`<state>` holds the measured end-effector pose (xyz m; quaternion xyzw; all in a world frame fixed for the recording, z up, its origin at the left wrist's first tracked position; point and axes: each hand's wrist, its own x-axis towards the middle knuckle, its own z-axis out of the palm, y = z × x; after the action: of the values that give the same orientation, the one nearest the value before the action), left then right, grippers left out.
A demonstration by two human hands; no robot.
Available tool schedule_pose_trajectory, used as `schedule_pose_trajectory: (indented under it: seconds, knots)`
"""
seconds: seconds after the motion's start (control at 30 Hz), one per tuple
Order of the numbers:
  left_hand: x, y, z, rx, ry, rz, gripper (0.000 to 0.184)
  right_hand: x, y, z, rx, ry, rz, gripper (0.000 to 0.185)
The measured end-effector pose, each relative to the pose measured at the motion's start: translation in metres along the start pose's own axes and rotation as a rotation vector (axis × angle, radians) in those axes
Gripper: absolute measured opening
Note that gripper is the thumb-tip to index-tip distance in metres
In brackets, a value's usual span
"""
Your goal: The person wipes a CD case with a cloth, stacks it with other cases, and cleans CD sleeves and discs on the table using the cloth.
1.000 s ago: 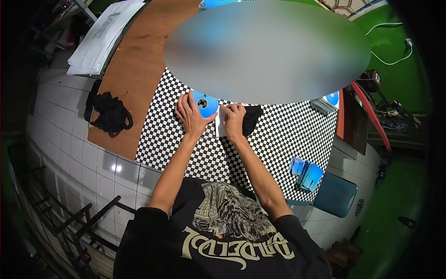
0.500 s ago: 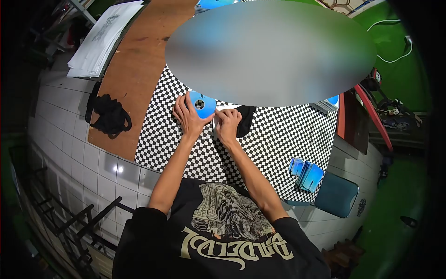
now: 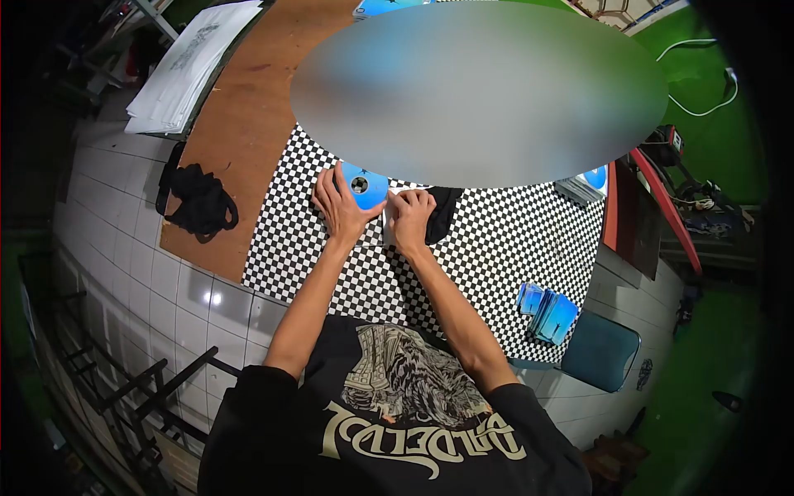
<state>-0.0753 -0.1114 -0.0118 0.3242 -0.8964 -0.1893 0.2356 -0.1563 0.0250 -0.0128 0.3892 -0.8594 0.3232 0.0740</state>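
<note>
A blue printed disc [image 3: 376, 175] with a round centre hole is in my left hand [image 3: 337, 211], fingers along its left edge and thumb at its lower right. My right hand [image 3: 412, 219] is beside it with fingers curled down at the edge of a thin white piece, perhaps a paper sleeve [image 3: 388, 217]. That piece lies between my hands, partly hidden by them. Just right of my right hand is a black item [image 3: 446, 213] on the checkered cloth [image 3: 496, 248]. A large blurred oval covers everything beyond the disc.
Stacked blue cases [image 3: 552, 318] stand at the table's right front corner, with another stack [image 3: 583, 185] farther back. Black straps or cloth [image 3: 198, 202] lie on the brown board [image 3: 219, 248] at left. White papers [image 3: 190, 70] sit behind. A teal chair [image 3: 602, 349] is at right.
The view has shifted slightly. My left hand still holds the disc in nearly the same place, and the fingers of my right hand have curled a little more.
</note>
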Motion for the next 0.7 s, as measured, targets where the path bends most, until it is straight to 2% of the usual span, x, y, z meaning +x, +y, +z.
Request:
schedule_pose_trajectory:
  seconds: [0.2, 0.3, 0.47, 0.7]
  knots:
    - [0.001, -0.001, 0.002, 0.0, -0.01, 0.012, 0.131, -0.012, -0.002, -0.004, 0.014, -0.016, 0.015, 0.044]
    - [0.0, -0.001, 0.002, -0.016, -0.009, 0.014, 0.13, -0.018, -0.002, -0.006, 0.018, -0.017, 0.019, 0.051]
    - [-0.001, -0.001, 0.002, -0.023, -0.009, 0.022, 0.129, -0.032, -0.004, -0.017, 0.029, -0.058, 0.022, 0.05]
    - [-0.001, -0.002, 0.004, -0.012, -0.001, 0.022, 0.131, -0.052, -0.009, -0.032, -0.05, -0.118, -0.126, 0.052]
